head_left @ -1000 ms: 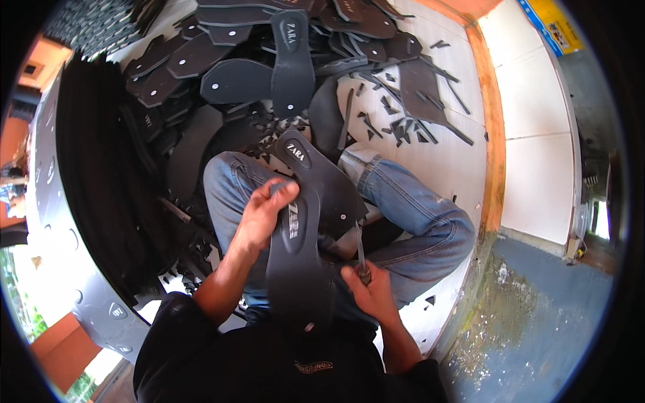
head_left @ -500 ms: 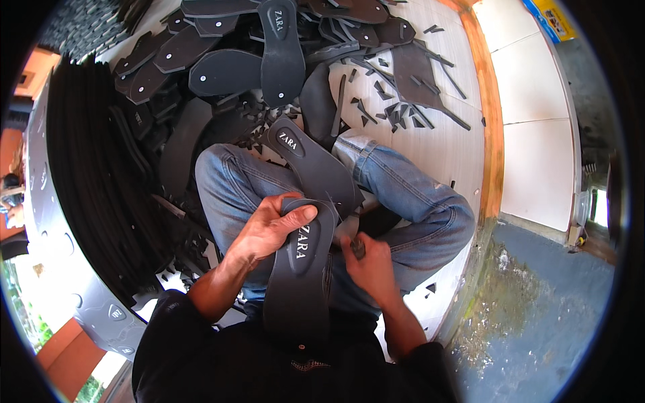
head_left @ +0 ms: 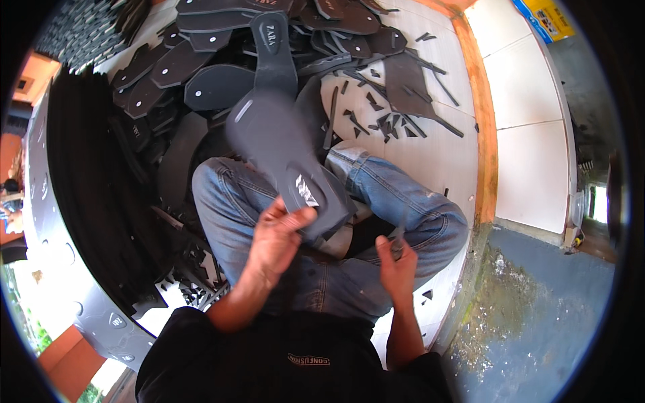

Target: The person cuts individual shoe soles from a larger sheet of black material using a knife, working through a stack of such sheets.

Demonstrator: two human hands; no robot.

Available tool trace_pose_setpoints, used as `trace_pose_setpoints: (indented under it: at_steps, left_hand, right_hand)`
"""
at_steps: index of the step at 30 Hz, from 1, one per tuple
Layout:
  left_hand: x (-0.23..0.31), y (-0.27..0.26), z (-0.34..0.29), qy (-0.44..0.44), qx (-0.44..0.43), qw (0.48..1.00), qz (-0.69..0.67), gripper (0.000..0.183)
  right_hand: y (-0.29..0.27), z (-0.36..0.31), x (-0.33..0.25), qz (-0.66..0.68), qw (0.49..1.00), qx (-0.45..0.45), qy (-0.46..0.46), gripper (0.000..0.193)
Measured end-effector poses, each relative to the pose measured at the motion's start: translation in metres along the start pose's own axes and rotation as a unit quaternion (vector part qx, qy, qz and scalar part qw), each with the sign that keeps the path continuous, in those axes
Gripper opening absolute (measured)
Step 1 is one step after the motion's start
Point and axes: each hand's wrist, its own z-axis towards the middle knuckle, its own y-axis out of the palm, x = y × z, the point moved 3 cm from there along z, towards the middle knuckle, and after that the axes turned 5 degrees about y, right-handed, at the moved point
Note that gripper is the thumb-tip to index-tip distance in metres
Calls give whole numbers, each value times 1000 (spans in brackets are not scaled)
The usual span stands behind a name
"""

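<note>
Between the thumb and fingers of my left hand [head_left: 274,245] is a dark grey shoe sole [head_left: 269,138], gripped at its narrow end. Its broad end points away from me and is smeared by motion. An oval raised patch with pale lettering shows beside my thumb. Closed around the handle of a small knife [head_left: 398,248] is my right hand [head_left: 398,272], apart from the sole and over my right knee. The blade points away and is blurred. Beyond my crossed legs lies a heap of similar dark soles [head_left: 218,88], many with a small white dot.
Black offcuts [head_left: 393,126] are strewn on the pale floor beyond my right leg. A tall stack of dark sheets [head_left: 97,188] stands at the left. A wooden strip [head_left: 485,127] edges white tiles [head_left: 531,168] on the right. A yellow and blue packet [head_left: 547,20] lies far right.
My left hand has swung the sole around, so its broad end now points away instead of toward me. My right hand with the knife has moved right, away from the sole.
</note>
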Motion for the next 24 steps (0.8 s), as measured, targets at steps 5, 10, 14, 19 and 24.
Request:
trace_pose_setpoints:
  at_steps: [5, 10, 14, 19, 24]
  left_hand:
    - [-38, 16, -21, -88, 3, 996, -25, 25]
    - [-45, 18, -25, -89, -13, 996, -24, 25]
    - [-44, 13, -25, -92, -21, 995, -15, 25]
    - [-54, -19, -35, -96, -28, 994, 36, 26]
    - [-25, -7, -30, -88, -89, 985, 120, 33]
  right_hand:
    - [-1, -26, 7, -148, 988, 5, -43, 34]
    - [-2, -29, 12, -171, 984, -1, -49, 29]
    - [-2, -29, 15, -188, 981, -32, -47, 25]
    - [16, -10, -18, -255, 954, -88, -133, 22]
    - [26, 10, -13, -117, 986, -38, -116, 26]
